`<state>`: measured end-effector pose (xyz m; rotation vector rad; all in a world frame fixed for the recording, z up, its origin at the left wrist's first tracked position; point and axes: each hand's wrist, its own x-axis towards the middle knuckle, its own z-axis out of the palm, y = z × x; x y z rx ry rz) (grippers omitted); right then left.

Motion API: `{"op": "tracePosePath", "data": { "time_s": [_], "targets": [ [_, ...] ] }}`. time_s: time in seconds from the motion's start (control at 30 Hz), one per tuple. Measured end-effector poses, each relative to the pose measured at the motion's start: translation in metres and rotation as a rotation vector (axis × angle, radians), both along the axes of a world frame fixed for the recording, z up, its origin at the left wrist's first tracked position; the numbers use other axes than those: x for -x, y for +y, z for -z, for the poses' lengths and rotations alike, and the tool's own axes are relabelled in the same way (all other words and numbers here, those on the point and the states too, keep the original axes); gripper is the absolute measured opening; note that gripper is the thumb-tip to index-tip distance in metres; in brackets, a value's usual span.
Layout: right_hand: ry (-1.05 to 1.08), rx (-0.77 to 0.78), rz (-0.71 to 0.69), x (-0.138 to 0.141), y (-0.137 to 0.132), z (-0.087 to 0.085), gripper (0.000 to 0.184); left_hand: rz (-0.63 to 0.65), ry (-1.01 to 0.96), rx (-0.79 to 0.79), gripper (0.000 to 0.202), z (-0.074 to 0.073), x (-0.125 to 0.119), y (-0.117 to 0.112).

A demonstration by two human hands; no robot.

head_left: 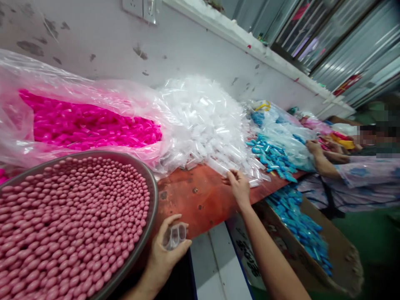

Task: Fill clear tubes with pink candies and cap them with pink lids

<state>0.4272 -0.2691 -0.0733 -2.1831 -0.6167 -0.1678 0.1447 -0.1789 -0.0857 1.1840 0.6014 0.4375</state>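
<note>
My left hand [165, 243], low and near the basin's rim, is curled around several clear plastic tubes [175, 236], whose round open ends face up. At the front edge of a big heap of clear tubes [203, 112], my right hand [239, 187] pinches a clear tube [220, 167] between thumb and fingertips. Left of my hands, a wide dark basin [153, 196] is full of pink oval balls [75, 225]. Behind it lies an open plastic bag [131, 98] of bright pink plastic pieces [93, 127].
A reddish wooden table [193, 196] runs along the wall. Blue filled tubes [271, 152] lie right of the clear heap, and more fill a cardboard box [337, 254] below. At the far right, another person's hands [315, 148] work beside plastic bags.
</note>
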Motion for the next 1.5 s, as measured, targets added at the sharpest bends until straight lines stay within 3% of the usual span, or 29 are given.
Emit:
{"op": "tracePosePath", "data": {
  "time_s": [0.13, 0.23, 0.47, 0.57, 0.67, 0.83, 0.97, 1.07, 1.2, 1.33, 1.5],
  "targets": [
    [0.04, 0.019, -0.057, 0.016, 0.017, 0.022, 0.034, -0.061, -0.005, 0.011, 0.049, 0.004, 0.001, -0.002],
    [0.016, 0.081, -0.05, 0.014, 0.015, 0.024, 0.031, -0.047, 0.014, -0.018, 0.052, 0.007, 0.002, -0.002],
    [-0.13, 0.206, 0.336, -0.035, -0.071, -0.005, 0.041, -0.059, 0.014, -0.017, 0.051, 0.003, 0.001, -0.002],
    [-0.159, 0.28, 0.307, -0.046, -0.09, -0.01, 0.035, -0.038, 0.018, -0.019, 0.051, 0.004, 0.0, -0.001],
    [-0.162, 0.329, 0.119, -0.036, -0.073, -0.009, 0.028, 0.022, 0.015, -0.027, 0.05, 0.007, 0.001, 0.002],
    [-0.17, 0.411, -0.232, 0.02, 0.01, -0.005, 0.027, 0.01, -0.031, -0.011, 0.05, 0.007, 0.0, 0.001],
    [-0.172, 0.544, -0.227, 0.062, 0.075, 0.001, 0.043, -0.049, -0.032, 0.057, 0.05, -0.001, 0.0, -0.001],
    [-0.173, 0.624, -0.163, 0.074, 0.1, 0.005, 0.045, -0.076, -0.029, 0.133, 0.048, -0.007, 0.0, 0.0],
    [-0.185, 0.643, -0.191, 0.067, 0.099, 0.005, 0.032, -0.139, -0.068, 0.229, 0.048, -0.008, -0.001, 0.004],
    [-0.209, 0.557, -0.309, 0.061, 0.071, -0.002, 0.026, -0.162, -0.124, 0.327, 0.051, -0.008, 0.001, 0.007],
    [-0.227, 0.37, -0.386, 0.107, 0.021, -0.006, 0.03, -0.171, -0.055, 0.469, 0.056, -0.011, 0.003, 0.009]
  ]
}}
